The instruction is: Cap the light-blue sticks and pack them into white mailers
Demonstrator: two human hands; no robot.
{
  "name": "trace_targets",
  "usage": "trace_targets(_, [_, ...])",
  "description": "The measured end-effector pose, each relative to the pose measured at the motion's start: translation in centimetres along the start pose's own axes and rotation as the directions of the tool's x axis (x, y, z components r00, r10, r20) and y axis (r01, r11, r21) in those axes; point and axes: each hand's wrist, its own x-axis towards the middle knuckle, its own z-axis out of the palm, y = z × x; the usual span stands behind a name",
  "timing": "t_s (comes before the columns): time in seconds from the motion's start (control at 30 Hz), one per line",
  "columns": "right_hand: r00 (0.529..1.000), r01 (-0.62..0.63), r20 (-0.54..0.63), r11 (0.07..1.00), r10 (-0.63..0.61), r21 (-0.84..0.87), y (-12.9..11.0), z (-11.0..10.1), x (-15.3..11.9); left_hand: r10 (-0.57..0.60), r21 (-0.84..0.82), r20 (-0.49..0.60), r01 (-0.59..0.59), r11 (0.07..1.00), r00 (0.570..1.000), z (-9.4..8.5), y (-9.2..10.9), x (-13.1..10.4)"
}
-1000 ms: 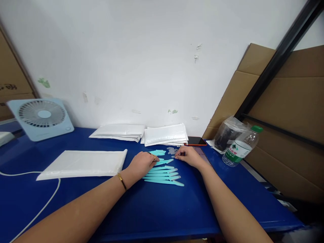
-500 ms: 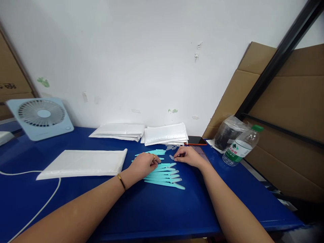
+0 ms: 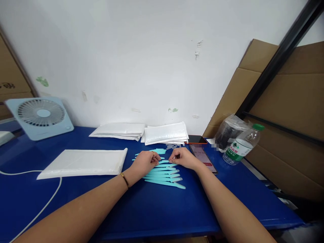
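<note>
My left hand [image 3: 144, 162] pinches a turquoise eyebrow razor [image 3: 164, 161], its blade end pointing right. My right hand [image 3: 184, 158] is closed at that end, fingertips pinched on a small clear blade cap that they mostly hide. Whether the cap is fully over the blade I cannot tell. Below the hands lies a row of several turquoise razors [image 3: 162, 180] with clear caps on their right ends. More turquoise razors [image 3: 158, 151] lie behind my left hand. Several loose clear caps [image 3: 172, 146] rest just behind my right hand.
White padded packets [image 3: 165, 133] are stacked by the wall, and a long white packet [image 3: 83, 163] lies left. A phone [image 3: 202, 157] lies beside my right wrist, another phone [image 3: 197, 139] behind it. A water bottle [image 3: 240, 148] stands right; a fan [image 3: 42, 116] stands left.
My right hand has moved slightly left with the clear cap, up to the end of the razor in my left hand. The phone beside my right wrist shows more now.
</note>
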Motion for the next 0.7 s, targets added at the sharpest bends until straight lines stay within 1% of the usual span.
trace_targets(0.07, [0.999, 0.038, 0.028, 0.999, -0.038, -0.001, 0.0, -0.1, 0.0, 0.029, 0.018, 0.02, -0.029, 0.999, 0.999, 0.0, 0.1, 0.0])
trace_targets(0.1, [0.998, 0.051, 0.02, 0.999, -0.051, -0.016, 0.1, -0.2, 0.0, 0.055, 0.045, 0.015, -0.055, 0.997, 0.998, -0.1, 0.2, 0.0])
trace_targets(0.13, [0.998, 0.054, -0.014, 0.997, -0.054, -0.05, 0.3, -0.4, 0.1, 0.088, 0.082, -0.003, -0.088, 0.993, 0.996, -0.3, 0.3, 0.0])
trace_targets(0.2, [0.988, 0.016, -0.149, 0.984, -0.044, -0.178, 0.9, -0.9, 0.2, 0.151, 0.182, -0.065, -0.137, 0.974, 0.986, -0.9, 0.3, -0.2])
trace_targets(0.27, [0.964, -0.051, -0.263, 0.941, -0.042, -0.336, 1.6, -1.3, 0.3, 0.181, 0.293, -0.114, -0.141, 0.946, 0.977, -1.6, 0.2, -0.4])
trace_targets(0.33, [0.96, -0.091, -0.278, 0.887, -0.044, -0.453, 2.0, -1.5, 0.5, 0.164, 0.39, -0.103, -0.112, 0.914, 0.981, -2.1, 0.1, -0.6])
trace_targets(0.4, [0.967, -0.102, -0.251, 0.856, -0.033, -0.507, 2.0, -1.6, 0.5, 0.134, 0.454, -0.05, -0.097, 0.886, 0.99, -2.1, 0.0, -0.8])
trace_targets(0.47, [0.972, -0.098, -0.235, 0.856, -0.029, -0.508, 1.7, -1.7, 0.5, 0.125, 0.485, 0.008, -0.113, 0.867, 0.992, -1.8, 0.1, -0.9])
trace_targets(0.53, [0.978, -0.071, -0.206, 0.889, -0.027, -0.452, 1.3, -1.7, 0.3, 0.141, 0.494, 0.046, -0.145, 0.857, 0.989, -1.4, 0.3, -1.0])
trace_targets(0.6, [0.985, -0.05, -0.17, 0.938, -0.01, -0.342, 1.1, -1.7, 0.1, 0.158, 0.486, 0.062, -0.169, 0.857, 0.985, -1.0, 0.5, -1.1])
trace_targets(0.7, [0.988, -0.067, -0.149, 0.982, 0.04, -0.176, 1.2, -1.3, 0.0, 0.174, 0.441, 0.077, -0.19, 0.877, 0.982, -0.7, 0.6, -1.2])
